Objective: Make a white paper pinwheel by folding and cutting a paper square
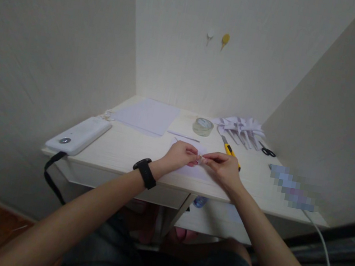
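My left hand (pixel 181 155), with a black watch on its wrist, is closed in a pinch. My right hand (pixel 224 166) pinches from the other side, and the fingertips of both hands nearly meet. Between them shows a small pale piece (pixel 201 159), too small to name. Under the hands lies a sheet of white paper (pixel 196 173), partly covered by them. A yellow utility knife (pixel 229 150) lies just beyond my right hand. A thin rolled paper stick (pixel 183 136) lies behind my left hand.
A roll of clear tape (pixel 202 127) sits at the back, near several folded white paper pinwheels (pixel 242 128) and black scissors (pixel 267 151). White paper sheets (pixel 148 116) lie back left. A white device (pixel 79 135) is at the left edge, a blurred-out object (pixel 291 187) at right.
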The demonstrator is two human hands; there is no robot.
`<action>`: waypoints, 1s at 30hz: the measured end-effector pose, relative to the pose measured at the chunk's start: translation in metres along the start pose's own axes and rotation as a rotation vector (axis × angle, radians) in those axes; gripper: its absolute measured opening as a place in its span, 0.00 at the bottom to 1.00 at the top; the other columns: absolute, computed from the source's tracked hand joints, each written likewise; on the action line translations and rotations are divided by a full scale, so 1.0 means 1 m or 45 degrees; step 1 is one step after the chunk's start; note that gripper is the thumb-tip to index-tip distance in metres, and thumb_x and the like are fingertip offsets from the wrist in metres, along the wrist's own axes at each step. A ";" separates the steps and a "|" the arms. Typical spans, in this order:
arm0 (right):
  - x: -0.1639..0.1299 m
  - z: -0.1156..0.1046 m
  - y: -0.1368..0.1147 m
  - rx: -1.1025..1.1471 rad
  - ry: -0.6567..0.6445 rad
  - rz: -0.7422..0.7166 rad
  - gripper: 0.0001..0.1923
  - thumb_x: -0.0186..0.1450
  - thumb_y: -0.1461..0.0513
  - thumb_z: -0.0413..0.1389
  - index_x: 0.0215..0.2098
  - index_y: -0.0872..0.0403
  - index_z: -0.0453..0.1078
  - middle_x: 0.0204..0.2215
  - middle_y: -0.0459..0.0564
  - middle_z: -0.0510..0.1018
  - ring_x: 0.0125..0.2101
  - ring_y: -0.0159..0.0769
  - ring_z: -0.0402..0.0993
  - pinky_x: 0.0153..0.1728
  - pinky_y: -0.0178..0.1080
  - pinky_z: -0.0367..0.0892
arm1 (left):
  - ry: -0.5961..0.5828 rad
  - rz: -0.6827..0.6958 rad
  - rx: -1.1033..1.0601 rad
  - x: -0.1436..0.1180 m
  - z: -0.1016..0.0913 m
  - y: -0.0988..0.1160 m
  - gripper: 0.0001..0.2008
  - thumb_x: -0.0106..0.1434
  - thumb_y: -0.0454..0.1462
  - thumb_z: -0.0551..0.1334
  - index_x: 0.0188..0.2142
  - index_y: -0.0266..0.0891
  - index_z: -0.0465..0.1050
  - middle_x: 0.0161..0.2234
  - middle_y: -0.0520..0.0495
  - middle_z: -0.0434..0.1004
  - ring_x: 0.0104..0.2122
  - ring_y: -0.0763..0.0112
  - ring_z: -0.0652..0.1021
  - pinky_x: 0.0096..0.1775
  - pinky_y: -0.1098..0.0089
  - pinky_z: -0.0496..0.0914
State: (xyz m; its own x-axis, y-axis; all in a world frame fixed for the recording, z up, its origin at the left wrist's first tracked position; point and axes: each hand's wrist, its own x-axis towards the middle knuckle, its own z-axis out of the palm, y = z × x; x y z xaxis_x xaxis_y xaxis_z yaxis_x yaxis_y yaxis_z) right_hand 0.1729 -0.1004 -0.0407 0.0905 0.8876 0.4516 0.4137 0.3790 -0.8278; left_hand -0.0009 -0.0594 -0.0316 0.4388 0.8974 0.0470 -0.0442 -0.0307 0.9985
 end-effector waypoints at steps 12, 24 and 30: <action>0.000 -0.002 -0.001 -0.088 -0.151 -0.163 0.14 0.54 0.53 0.67 0.36 0.51 0.81 0.33 0.51 0.80 0.29 0.35 0.71 0.28 0.37 0.65 | 0.009 0.084 0.229 -0.001 0.001 -0.001 0.05 0.53 0.25 0.67 0.24 0.32 0.78 0.21 0.49 0.77 0.21 0.75 0.77 0.22 0.77 0.73; 0.000 -0.002 -0.002 -0.046 -0.143 -0.112 0.15 0.51 0.53 0.68 0.34 0.53 0.79 0.31 0.50 0.79 0.26 0.33 0.68 0.26 0.36 0.62 | 0.052 0.030 0.145 -0.004 0.003 0.006 0.07 0.53 0.23 0.67 0.26 0.32 0.74 0.20 0.49 0.75 0.21 0.73 0.77 0.22 0.73 0.74; 0.000 -0.004 -0.001 -0.057 -0.170 -0.022 0.19 0.50 0.52 0.68 0.36 0.54 0.78 0.20 0.42 0.70 0.20 0.29 0.60 0.23 0.35 0.56 | 0.026 0.075 0.177 -0.002 0.002 0.002 0.06 0.54 0.25 0.67 0.26 0.32 0.74 0.20 0.49 0.75 0.21 0.73 0.77 0.23 0.74 0.73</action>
State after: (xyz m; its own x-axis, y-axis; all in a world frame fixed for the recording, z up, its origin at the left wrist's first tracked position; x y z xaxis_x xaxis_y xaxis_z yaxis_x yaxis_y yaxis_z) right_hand 0.1759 -0.1023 -0.0386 -0.0370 0.9091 0.4149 0.4543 0.3851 -0.8033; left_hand -0.0005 -0.0622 -0.0295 0.4207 0.9010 0.1064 0.0562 -0.1429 0.9881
